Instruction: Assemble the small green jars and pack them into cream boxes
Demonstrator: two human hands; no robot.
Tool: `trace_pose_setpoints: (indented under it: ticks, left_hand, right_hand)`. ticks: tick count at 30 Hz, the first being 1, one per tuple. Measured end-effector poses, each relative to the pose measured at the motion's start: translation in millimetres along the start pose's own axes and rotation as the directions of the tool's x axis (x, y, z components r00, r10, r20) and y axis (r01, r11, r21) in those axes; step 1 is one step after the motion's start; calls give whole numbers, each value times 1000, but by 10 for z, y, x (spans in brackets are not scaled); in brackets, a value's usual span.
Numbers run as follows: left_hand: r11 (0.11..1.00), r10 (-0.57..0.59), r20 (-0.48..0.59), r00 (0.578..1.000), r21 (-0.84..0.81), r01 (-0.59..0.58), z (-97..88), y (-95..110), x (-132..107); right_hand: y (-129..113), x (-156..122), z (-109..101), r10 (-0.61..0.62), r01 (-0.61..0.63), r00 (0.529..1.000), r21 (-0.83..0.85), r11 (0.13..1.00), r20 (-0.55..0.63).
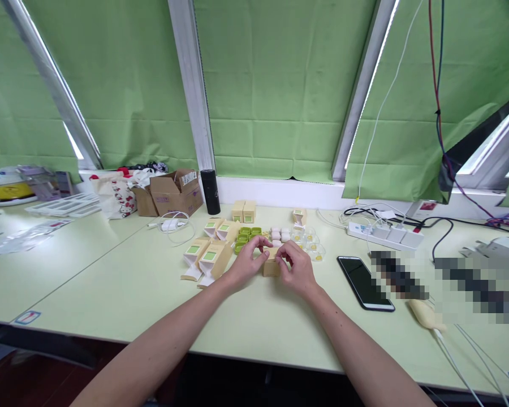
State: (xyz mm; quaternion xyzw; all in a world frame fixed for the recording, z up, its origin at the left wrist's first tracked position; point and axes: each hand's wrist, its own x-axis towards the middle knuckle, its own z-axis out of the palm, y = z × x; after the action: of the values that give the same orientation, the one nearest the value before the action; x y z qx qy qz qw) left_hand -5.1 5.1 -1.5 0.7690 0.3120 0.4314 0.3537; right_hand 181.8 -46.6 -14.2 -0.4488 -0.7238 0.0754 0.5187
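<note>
At the centre of the pale green tabletop [110,288], a small tan box [271,265] stands upright between both hands. The left hand [246,261] and right hand [294,270] pinch its top flap from either side. Open tan boxes [207,254] lie just left; a black phone [365,281] lies to the right.

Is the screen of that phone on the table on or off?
Off: the phone lies face up, its glass plain black, with nothing lit.

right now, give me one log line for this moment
left hand: holds small tan box | right hand: pinches box top | left of box: open tan cartons | right of box: black phone on table
</note>
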Motion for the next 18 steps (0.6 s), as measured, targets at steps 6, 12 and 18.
trace_pose_setpoints:
  ticks: [6,12,18]
  left_hand:
    - [999,-3,5,1000,38,3,2,6,-6]
    - [998,0,9,1000,62,0,-1,1,-13]
    - [993,-13,8,1000,114,12,6,8,-13]
  right_hand:
    - [58,23,29,176,-172,982,56,983,-69]
    - [60,24,38,262,-261,965,34,965,-18]
    - [50,37,36,292,-292,956,26,956,20]
